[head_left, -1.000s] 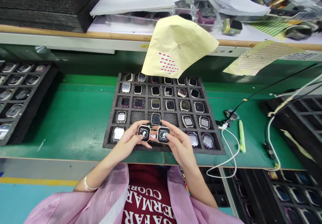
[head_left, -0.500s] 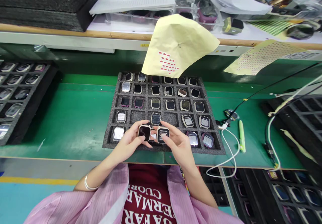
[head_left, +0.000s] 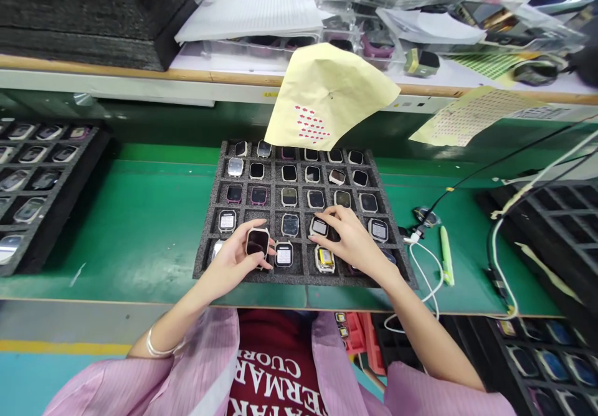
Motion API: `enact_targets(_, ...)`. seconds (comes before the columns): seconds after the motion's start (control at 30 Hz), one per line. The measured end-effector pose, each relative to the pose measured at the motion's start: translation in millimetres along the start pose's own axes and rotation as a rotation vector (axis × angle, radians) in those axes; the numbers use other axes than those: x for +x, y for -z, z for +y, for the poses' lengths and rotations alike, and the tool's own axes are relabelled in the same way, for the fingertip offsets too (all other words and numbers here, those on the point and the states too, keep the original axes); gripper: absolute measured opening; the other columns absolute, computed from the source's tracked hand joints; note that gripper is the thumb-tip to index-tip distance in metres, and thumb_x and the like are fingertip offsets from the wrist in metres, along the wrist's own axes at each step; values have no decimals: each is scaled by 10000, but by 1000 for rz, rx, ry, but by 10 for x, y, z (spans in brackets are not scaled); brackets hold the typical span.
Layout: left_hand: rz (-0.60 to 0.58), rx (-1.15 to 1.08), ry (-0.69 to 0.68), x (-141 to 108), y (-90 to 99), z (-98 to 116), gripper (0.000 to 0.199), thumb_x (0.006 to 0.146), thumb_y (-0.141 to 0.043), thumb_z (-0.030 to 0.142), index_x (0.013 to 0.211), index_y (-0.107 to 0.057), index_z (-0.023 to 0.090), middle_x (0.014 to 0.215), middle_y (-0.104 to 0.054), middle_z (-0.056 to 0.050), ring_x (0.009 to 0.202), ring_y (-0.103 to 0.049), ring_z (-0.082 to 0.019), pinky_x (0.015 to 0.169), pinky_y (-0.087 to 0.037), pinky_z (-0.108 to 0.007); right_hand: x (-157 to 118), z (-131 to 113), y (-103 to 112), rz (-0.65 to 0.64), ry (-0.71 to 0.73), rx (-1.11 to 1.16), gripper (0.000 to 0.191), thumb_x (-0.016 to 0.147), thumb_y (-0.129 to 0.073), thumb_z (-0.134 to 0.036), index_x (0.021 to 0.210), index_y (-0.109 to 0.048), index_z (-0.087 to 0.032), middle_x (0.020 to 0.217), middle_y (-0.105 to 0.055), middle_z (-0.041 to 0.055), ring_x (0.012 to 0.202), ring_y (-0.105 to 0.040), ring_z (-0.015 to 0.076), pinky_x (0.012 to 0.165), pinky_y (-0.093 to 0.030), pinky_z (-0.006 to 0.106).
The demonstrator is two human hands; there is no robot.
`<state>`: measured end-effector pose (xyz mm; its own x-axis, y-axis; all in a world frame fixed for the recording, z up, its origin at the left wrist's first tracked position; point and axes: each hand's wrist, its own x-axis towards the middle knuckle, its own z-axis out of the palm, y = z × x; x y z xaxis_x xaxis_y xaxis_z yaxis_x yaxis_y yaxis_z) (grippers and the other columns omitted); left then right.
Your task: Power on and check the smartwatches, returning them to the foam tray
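Fingers (head_left: 329,220) of your right hand (head_left: 351,236) pinch a lit watch (head_left: 319,226) in the foam tray (head_left: 208,223), right of and slightly farther than the dark-screened watch (head_left: 257,243) your left hand (head_left: 228,261) holds

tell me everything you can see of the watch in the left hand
The watch is a rounded square with a pale, smooth rim, metal or plastic by its look, around a dark, glossy, glass-like screen that shows no lit display, only faint reflections. No strap shows. It is held face up toward the camera, above the near left part of the dark foam tray. The left hand grips it, thumb at the lower front, fingers around its edges; its back is hidden.
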<state>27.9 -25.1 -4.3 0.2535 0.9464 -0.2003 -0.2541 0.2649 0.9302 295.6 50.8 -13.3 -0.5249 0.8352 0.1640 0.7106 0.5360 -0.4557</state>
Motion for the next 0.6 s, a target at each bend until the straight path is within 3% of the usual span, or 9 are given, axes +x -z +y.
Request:
enact_targets(0.1,12,17,25,15,-23,12,512,826,-623,235,1287,-407,184,1013,-605,-80,920,-630,-198,726,-585,-330,84,-134,-18,-22,74,-64,305,923,-607,-284,1212,-618,-186,1170,-589,126,1028,-527,303,920,-440,479)
enact_targets(0.17,17,46,40,27,-34,36,521,811,-641,252,1277,-416,189,994,-601,-71,895,-635,-196,707,-577,-318,169,-295,-88,-85,95,-122,199,966,-540,-245,1100,-669,-177,1082,-627,116,992,-534,285,900,-445,447)
enact_targets(0.27,-21,140,79,21,17,100,540,788,-666,283,1267,-438,182,919,-597,-41,771,-645,-173,677,-559,-301,289,-540,-248,-112,-7,-262,209,964,-527,-200,918,-698,-90,956,-609,182,942,-526,321,827,-451,462)
enact_targets(0.33,-55,240,104,5,108,144,550,782,-676,309,1268,-458,177,860,-597,-16,658,-632,-148,673,-548,-300,334,-647,-344,-104,-58,-303,210,940,-581,-221,894,-687,-46,932,-589,213,945,-525,344,806,-454,464)
enact_targets(0.47,-32,418,101,36,301,205,611,766,-703,398,1286,-475,171,700,-621,11,641,-641,-177,703,-531,-290,332,-689,-411,-95,-123,-315,341,864,-696,-364,917,-666,-28,961,-583,212,937,-553,347,773,-467,437)
enact_targets(0.6,25,476,110,105,278,240,683,693,-742,500,1264,-527,192,745,-664,-5,739,-664,-200,689,-535,-247,237,-651,-396,-65,-148,-247,404,847,-696,-468,985,-634,-94,978,-625,131,927,-592,261,796,-476,337)
